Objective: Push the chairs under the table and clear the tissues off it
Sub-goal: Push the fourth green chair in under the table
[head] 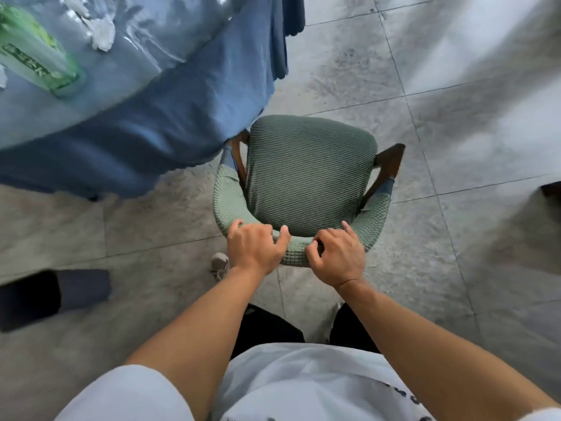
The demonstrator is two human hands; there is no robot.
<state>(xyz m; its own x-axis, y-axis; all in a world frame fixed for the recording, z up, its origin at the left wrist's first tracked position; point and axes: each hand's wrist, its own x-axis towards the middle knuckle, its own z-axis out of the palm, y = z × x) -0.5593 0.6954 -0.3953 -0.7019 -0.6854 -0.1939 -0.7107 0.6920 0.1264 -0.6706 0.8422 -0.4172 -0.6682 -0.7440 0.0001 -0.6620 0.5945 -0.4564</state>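
A chair with a green ribbed cover stands on the floor straight in front of me, its seat beside the edge of the table. My left hand grips the curved backrest on the left, fingers curled over its top. On the backrest just to the right of it, my right hand grips the same way. The table at the upper left wears a blue cloth under clear plastic. Crumpled white tissues lie on it near the top left.
A green tissue pack lies on the table at the far left. A dark object sits on the grey tiled floor at the left. Another dark edge shows at the far right. Open floor stretches to the right of the chair.
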